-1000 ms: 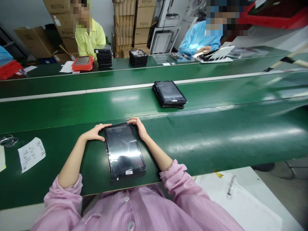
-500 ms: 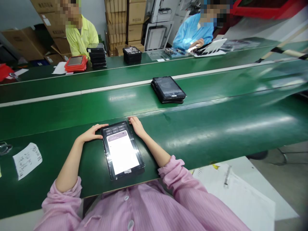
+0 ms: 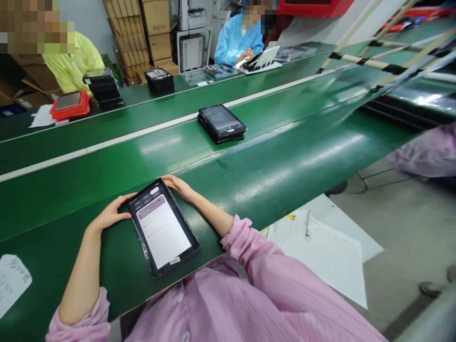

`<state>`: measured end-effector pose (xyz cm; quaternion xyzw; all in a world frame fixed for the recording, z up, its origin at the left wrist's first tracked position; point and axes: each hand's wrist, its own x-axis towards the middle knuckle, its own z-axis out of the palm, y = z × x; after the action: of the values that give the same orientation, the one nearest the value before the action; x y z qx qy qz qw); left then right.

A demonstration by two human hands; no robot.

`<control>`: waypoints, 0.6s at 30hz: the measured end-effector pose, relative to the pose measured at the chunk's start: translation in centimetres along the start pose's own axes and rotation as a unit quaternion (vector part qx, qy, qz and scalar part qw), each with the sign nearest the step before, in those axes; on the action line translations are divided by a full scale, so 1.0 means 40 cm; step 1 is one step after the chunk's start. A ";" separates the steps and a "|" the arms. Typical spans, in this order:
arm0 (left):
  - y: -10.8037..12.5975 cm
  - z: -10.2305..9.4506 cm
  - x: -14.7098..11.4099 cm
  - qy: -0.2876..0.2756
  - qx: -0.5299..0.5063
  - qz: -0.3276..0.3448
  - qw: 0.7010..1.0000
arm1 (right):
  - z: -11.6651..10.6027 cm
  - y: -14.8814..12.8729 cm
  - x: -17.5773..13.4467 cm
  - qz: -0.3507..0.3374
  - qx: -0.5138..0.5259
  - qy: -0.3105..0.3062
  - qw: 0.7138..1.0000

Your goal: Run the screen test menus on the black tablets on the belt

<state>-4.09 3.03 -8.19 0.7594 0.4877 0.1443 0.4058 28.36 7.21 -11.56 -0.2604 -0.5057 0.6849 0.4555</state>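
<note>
A black tablet (image 3: 166,228) with a lit screen lies in front of me on the green bench, a small white label at its near edge. What looks like clear film shows along its left side. My left hand (image 3: 110,213) grips the far left corner, thumb against the side and fingers at the top edge. At the far right corner, my right hand (image 3: 180,186) curls its fingers round the top edge; some fingertips are hidden behind the tablet. On the screen are dark tiles above a white panel.
A stack of black tablets (image 3: 223,123) sits on the green belt (image 3: 153,147) ahead. Handwritten paper (image 3: 12,280) lies at left; sheets with a pen (image 3: 308,225) are at lower right. Across the belt are two co-workers, red cases (image 3: 71,105) and black stacks (image 3: 103,88).
My view has swung to the right, so everything sits further left. Lines of text now show on the tablet's white panel, and one top tile is lit. Both hands stay at the tablet's far corners.
</note>
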 end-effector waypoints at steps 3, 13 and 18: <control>-0.001 -0.001 0.000 -0.005 0.000 -0.003 1.000 | -0.005 -0.002 -0.001 -0.005 -0.093 0.030 0.995; 0.014 0.000 0.001 -0.015 0.000 0.007 1.000 | 0.008 -0.051 -0.037 -0.142 -0.395 -0.028 0.907; 0.029 0.001 0.000 -0.010 0.003 0.011 1.000 | -0.015 -0.096 -0.048 -0.152 -0.385 -0.001 0.910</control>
<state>-3.33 2.80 -7.33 0.7670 0.4761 0.1398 0.4069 31.09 6.06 -8.40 -0.3347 -0.7640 0.3603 0.4178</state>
